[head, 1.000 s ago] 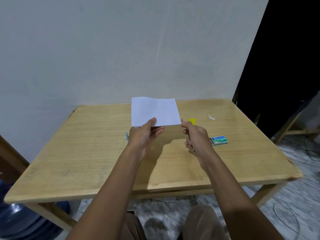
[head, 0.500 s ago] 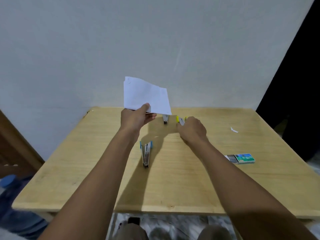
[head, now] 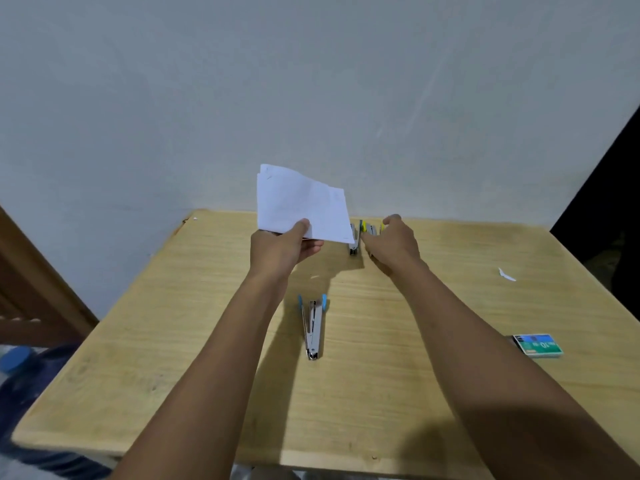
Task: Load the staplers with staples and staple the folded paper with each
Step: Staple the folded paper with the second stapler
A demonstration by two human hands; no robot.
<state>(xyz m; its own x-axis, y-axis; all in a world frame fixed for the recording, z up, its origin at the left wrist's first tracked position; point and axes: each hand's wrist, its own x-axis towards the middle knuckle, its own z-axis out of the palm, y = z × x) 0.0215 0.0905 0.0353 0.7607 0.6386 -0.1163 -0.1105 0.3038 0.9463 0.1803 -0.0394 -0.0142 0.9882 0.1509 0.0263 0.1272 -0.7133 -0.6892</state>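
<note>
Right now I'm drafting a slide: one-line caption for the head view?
Left hand holds the folded paper up while the right hand is at the yellow stapler; a blue stapler lies nearer.

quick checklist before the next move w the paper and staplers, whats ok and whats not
1. Folded paper held off the table: ok, the left hand pinches its lower edge.
2. Right hand free of the yellow stapler: cannot tell, the hand hides most of it.
3. Blue stapler within reach: ok, it lies apart from the others, between the forearms.
4. Third stapler in view: not ok, the paper's corner partly hides it.
5. Staplers loaded: cannot tell.
6. Staple box at hand: ok, on the table to the right.
</note>
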